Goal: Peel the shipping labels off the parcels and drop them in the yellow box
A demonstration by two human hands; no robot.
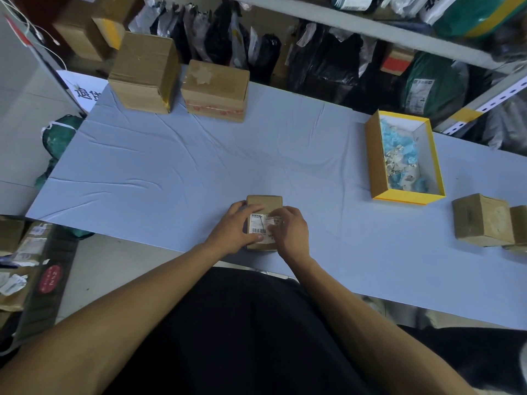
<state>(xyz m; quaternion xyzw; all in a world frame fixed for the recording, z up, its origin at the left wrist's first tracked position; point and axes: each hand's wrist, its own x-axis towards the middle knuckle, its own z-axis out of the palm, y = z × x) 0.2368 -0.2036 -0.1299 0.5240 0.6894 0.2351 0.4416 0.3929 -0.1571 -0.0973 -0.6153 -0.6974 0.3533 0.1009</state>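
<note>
A small brown cardboard parcel (263, 203) lies near the table's front edge, with a white shipping label (259, 225) stuck on its top. My left hand (235, 228) grips the parcel's left side, thumb resting on the label's lower edge. Fingertips of my right hand (289, 230) pinch the label's right edge, hiding that part of it. The yellow box (376, 155) stands open at the right of the table, with crumpled blue and white label scraps inside.
Two larger cardboard parcels (144, 72) (215, 89) stand at the table's far left. Two small parcels (482, 220) (519, 226) sit at the right edge. Shelves with bagged parcels (322, 52) run behind the table. More boxes (25, 252) lie on the floor at left.
</note>
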